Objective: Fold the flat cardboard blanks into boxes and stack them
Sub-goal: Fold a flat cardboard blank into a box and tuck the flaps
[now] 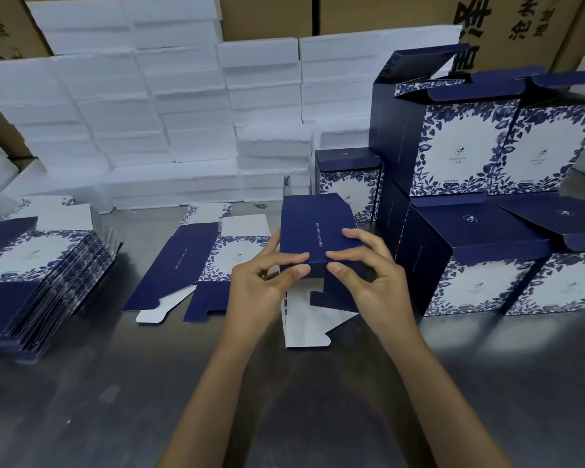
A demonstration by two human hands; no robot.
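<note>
Behind the steel table [318, 400] we see white foam blocks [169, 113] piled against brown cartons [271, 15], closing off the far edge. From the head camera, the only view we have, we hold one blank [318, 238] raised near the middle of the table, its dark blue panel tilted toward us and its bottom flaps [311, 319] hanging open with the white inner side showing. Our left hand [267, 278] pinches the near crease with thumb below and fingers on top, and our right hand [368, 275] clamps the same crease just beside it; we judge that this grip presses the fold sharp so the sleeve opens square. Another flat blank [196, 261] lies just left of our hands, ready as the next piece, and the pile of flat blanks [38, 275] sits further left, near the table's left edge. Finished boxes [487, 184] stand stacked two high on the right, close to our right wrist, so we would swing that way with care. Open table lies toward us, under our forearms, and that looks like the freest room for turning the box and tucking its flaps.
</note>
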